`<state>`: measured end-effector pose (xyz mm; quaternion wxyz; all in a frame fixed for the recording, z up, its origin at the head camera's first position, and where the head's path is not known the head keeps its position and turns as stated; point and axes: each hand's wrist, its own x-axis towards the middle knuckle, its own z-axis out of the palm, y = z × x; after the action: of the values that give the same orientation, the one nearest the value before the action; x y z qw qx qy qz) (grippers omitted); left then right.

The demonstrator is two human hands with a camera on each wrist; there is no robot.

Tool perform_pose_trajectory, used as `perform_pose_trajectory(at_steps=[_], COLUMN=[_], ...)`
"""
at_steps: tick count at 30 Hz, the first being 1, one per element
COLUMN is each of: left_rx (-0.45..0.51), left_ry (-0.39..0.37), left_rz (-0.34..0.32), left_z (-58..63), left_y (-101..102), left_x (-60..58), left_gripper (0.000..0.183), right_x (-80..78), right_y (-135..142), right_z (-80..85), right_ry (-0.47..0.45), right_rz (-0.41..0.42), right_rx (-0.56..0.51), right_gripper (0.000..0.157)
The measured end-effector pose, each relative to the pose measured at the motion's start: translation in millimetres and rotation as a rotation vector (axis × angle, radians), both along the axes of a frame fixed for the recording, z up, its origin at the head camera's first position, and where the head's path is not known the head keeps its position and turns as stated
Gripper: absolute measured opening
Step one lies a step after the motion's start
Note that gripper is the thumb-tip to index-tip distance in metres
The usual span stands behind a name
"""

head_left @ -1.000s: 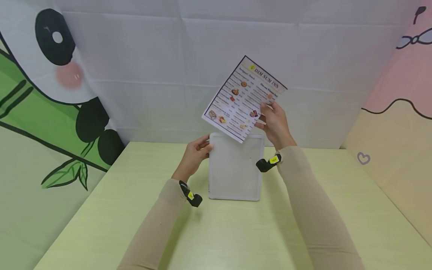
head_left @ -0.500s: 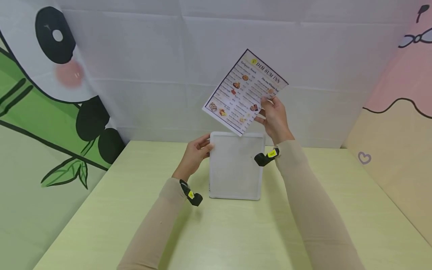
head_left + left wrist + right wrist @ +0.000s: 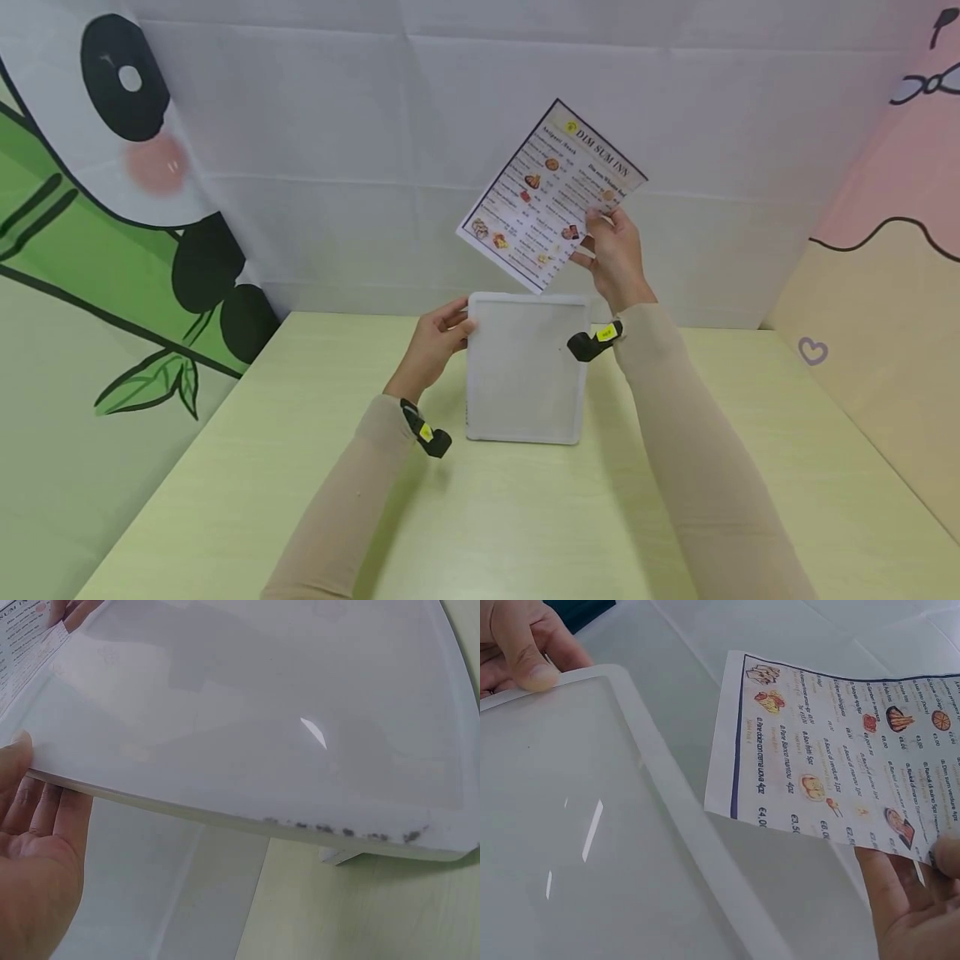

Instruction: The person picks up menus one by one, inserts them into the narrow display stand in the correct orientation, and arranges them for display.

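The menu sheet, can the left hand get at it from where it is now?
Probably yes. The left hand grips the top corner of the white frame, and the menu sheet, held by the right hand, hangs just above with nothing between.

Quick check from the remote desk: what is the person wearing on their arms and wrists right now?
Both arms are covered by long, close-fitting beige sleeves, the left sleeve and the right sleeve reaching to the wrists. Each wrist carries a small black device with a yellow label: the left wrist device and the right wrist device. Both hands are bare, with no gloves.
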<state>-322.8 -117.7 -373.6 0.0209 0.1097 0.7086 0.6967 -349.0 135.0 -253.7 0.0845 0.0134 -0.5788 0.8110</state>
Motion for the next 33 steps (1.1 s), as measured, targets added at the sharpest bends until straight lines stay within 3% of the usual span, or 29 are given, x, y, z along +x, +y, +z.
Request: perform_pose_trajectory(at_steps=[20,33], left_rx=[0.015,-0.003], left_ry=[0.002,-0.005], left_rz=[0.003,0.009], left_z=[-1.6,-1.2], left_y=[0.4,0.0], left_x=[-1.1,-0.2], left_gripper=[0.051,0.050], right_x=[3.3,2.3], right_y=[5.1,6.8], right_z=[2.6,-2.5], right_ry=[0.026,-0.018], right_rz=[-0.025,0.004], right_rx=[0.011,0.012], right_gripper=[0.027,0.027])
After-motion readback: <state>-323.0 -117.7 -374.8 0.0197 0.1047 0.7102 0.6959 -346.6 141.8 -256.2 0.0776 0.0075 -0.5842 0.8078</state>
